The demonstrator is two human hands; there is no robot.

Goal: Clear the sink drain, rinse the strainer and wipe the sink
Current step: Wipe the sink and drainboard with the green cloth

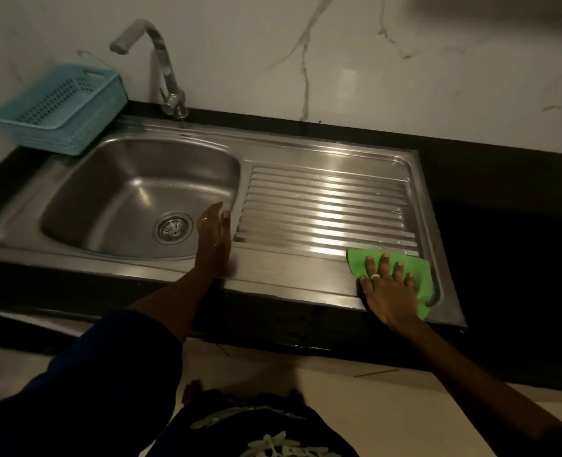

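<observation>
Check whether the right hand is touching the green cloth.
Touching. The head view shows the right hand flat on the green cloth, fingers spread over it, on the drainboard.

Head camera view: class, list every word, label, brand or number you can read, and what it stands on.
None can be read.
The sink, tap, blue basket and green cloth show no lettering.
The white print on the dark clothing at the bottom edge is too blurred to read.

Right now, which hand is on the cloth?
The right hand, fingers spread flat on the green cloth at the drainboard corner; the left hand holds nothing, by the basin.
</observation>
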